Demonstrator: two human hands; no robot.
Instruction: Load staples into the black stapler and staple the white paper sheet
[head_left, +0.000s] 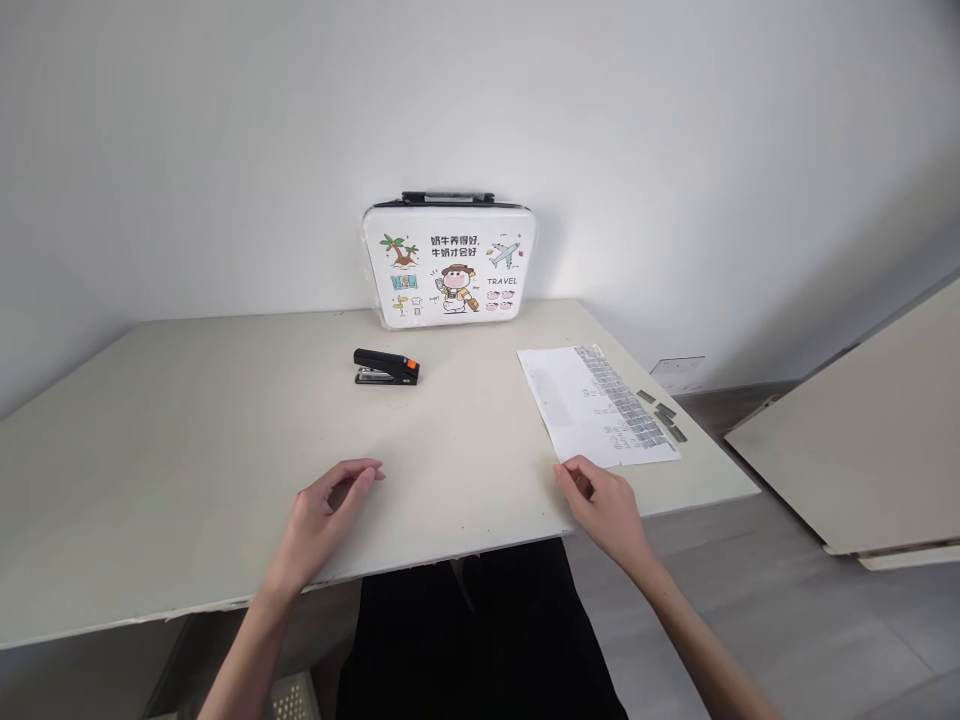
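Note:
My left hand (pixel 321 515) rests near the front edge of the table, its fingers curled and the thumb close to the fingertips. Nothing shows in it. Beyond it lies a black stapler (pixel 386 367) with an orange part at its right end. My right hand (pixel 604 505) is also loosely closed, at the near left corner of a printed sheet of paper (pixel 559 395). Its fingertips overlap the corner in view; no grip on the sheet shows. Along its right side the sheet carries a grey patterned strip. Several small grey-green strips (pixel 664 412) lie to the right of it.
A white cartoon-printed case (pixel 450 265) with a black handle stands against the wall at the back of the pale table (pixel 187 430). To the right are a light panel (pixel 870 440) and grey floor (pixel 810 600). A perforated light object (pixel 294 697) sits below the table.

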